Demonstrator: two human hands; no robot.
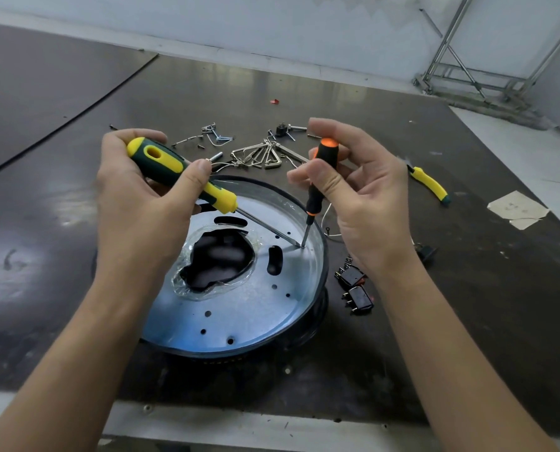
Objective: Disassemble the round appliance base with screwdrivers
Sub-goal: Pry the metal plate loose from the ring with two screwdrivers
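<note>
- The base (255, 314) sits at the centre of the frame on a dark table (467, 321), its metal plate facing up inside a black rim.
- The left hand (135, 216) is clamped around a yellow screwdriver (174, 168). The right hand (369, 216) pinches an orange screwdriver (321, 177) in its fingertips, held nearly upright.
- Both tips meet at one spot on the plate, centre right.
- The task looks well along. Many plate holes are empty, screws (190, 140) and hex keys (259, 154) lie loose at upper centre, and two switches (356, 288) lie just beside the rim on the right.
- Still to do, I judge: this fastener, then lifting the plate, which is still seated.
- Room: bare table at the left and lower right. Clutter crowds the upper centre, and a yellow tool (430, 184) lies at the right.
- The table's near edge runs along the bottom of the frame, near the base.
</note>
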